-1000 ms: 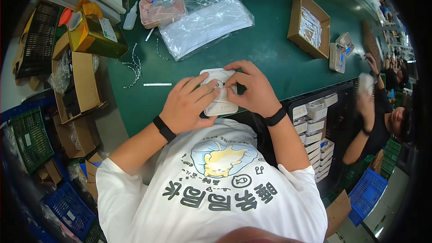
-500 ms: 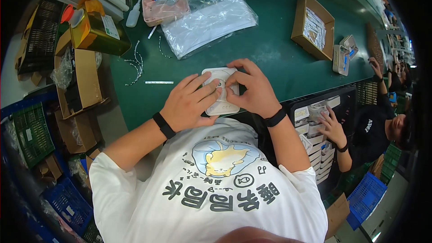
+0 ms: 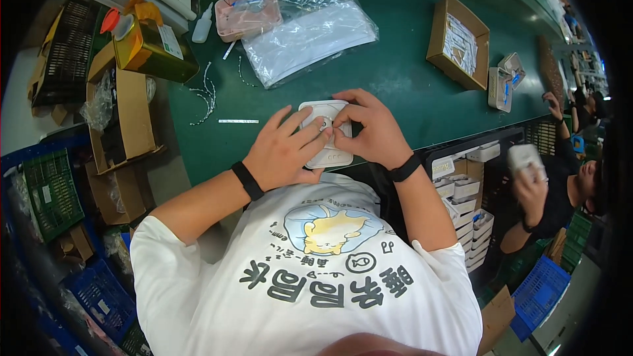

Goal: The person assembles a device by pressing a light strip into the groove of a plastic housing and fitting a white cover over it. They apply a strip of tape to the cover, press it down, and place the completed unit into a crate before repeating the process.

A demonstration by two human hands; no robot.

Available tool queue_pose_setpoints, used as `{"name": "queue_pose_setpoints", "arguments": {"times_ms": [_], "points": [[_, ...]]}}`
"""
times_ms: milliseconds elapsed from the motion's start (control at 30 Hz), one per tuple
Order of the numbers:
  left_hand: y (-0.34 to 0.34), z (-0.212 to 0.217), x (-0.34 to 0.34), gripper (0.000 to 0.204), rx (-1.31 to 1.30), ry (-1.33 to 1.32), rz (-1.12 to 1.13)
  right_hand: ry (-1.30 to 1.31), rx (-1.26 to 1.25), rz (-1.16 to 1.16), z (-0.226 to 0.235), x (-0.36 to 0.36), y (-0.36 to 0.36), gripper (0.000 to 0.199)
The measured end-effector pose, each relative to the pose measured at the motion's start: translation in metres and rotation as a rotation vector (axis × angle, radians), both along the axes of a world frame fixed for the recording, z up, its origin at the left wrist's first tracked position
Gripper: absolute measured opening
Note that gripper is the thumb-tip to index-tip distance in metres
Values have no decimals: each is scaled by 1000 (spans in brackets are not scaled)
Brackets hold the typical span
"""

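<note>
A flat white plastic case point(image 3: 337, 158) with rounded corners lies at the near edge of the green table, in front of my body. My left hand point(image 3: 280, 150) spreads over its left side, the fingertips on its middle and the thumb along its near edge. From the right, my right hand point(image 3: 377, 133) reaches onto the same case. Its thumb and forefinger are pinched together at the centre, close to my left fingertips; anything between them is too small to make out. A round dark-centred detail shows beside the fingertips.
White strip point(image 3: 238, 121) and beaded cords point(image 3: 206, 95) lie to the left. Farther back are a clear bag of white sheets point(image 3: 310, 39), pink tray point(image 3: 231, 23) and white bottle point(image 3: 202, 24). A cardboard box point(image 3: 438, 43) stands right; a co-worker's hand point(image 3: 533, 191) holds a white piece beside stacked trays.
My hands stay on the case with only slight finger movement. The co-worker's hand has lifted a white piece from the stacked trays and moved right. The view has shifted slightly.
</note>
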State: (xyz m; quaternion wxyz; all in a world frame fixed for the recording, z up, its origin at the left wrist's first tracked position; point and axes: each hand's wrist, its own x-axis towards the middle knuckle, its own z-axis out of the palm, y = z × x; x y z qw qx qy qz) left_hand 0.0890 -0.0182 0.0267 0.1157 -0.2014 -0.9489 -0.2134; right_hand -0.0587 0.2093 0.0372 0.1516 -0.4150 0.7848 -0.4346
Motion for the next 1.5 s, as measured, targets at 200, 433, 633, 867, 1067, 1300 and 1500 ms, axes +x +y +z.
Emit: {"name": "queue_pose_setpoints", "arguments": {"times_ms": [200,433,633,867,1067,1300,1500], "points": [[3,6,-2,71,-21,-6,11,111,-33,-48,-3,1,-1,16],[-18,12,-6,54,279,-135,-3,-56,27,-46,-3,0,6,27],[4,-2,-10,23,419,-135,103,-175,89,0,-3,14,10,29],[34,-1,-6,12,306,62,327,-240,42,65,-4,10,17,27],[13,6,-16,26,413,-175,310,-283,70,81,1,9,17,27],[1,11,-22,61,484,-354,234,-242,105,104,4,8,16,33],[-3,18,2,84,504,-348,176,374,28,56,41,30,14,86]]}}
